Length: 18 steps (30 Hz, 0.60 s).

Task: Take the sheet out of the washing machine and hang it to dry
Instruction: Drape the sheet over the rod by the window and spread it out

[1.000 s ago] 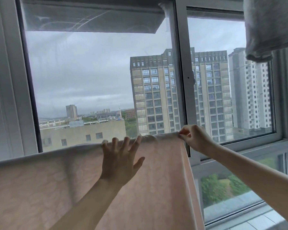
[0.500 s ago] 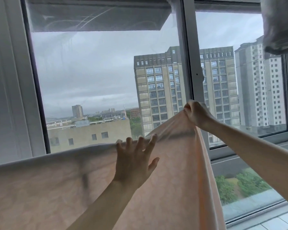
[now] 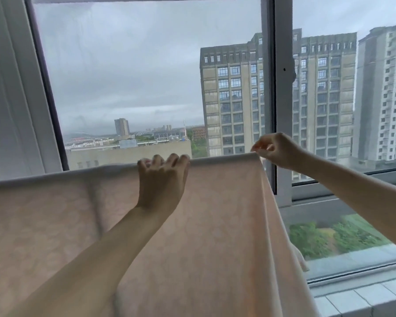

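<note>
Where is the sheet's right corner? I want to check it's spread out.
In the head view, right of centre: the right hand pinches the sheet corner at its top edge, in front of the window post.

We face a large window (image 3: 133, 88) split by a white frame post (image 3: 281, 92). Grey overcast sky lights us flatly. Beyond stand 2 tall apartment blocks (image 3: 233, 99), trees (image 3: 334, 239) below, and a tiled sill (image 3: 361, 298).
</note>
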### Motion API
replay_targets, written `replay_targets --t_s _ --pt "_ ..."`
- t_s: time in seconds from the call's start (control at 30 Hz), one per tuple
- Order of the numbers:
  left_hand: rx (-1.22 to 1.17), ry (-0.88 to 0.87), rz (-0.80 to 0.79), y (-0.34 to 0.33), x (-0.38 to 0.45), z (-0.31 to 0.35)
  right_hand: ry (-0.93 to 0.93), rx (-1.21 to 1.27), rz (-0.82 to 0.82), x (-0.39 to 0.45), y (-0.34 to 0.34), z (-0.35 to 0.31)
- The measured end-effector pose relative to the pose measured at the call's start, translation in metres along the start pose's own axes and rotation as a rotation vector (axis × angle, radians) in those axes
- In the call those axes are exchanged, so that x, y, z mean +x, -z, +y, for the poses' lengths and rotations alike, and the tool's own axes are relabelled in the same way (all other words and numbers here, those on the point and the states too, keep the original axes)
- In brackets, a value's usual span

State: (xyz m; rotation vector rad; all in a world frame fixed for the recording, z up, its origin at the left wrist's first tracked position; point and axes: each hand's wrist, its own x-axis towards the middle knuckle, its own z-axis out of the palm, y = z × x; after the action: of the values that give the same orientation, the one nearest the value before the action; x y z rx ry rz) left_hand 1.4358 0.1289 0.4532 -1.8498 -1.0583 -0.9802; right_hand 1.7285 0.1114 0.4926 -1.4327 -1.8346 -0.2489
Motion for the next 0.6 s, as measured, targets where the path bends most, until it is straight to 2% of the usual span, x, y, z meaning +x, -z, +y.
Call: replay_targets --t_s 0.07,0.27,0.37,0.53,0.6 --pt "-0.057 0.053 -0.013 0.002 0.002 0.002 0.005 0.128 0.038 -0.005 0.004 -0.004" --pt "-0.207 0.253 -0.071 0.018 0.013 0.016 0.057 0.302 -0.044 -0.018 0.002 -0.018" --pt "-0.256 0.342 -0.133 0.026 0.026 0.02 0.049 0.297 0.031 -0.018 0.0 -0.025" --pt "-0.23 0.386 -0.086 0.035 0.059 0.018 0.02 0.321 0.16 0.016 0.006 -0.033" --pt "-0.235 0.378 -0.162 0.034 0.063 0.015 -0.003 0.27 0.12 0.029 0.004 -0.034"
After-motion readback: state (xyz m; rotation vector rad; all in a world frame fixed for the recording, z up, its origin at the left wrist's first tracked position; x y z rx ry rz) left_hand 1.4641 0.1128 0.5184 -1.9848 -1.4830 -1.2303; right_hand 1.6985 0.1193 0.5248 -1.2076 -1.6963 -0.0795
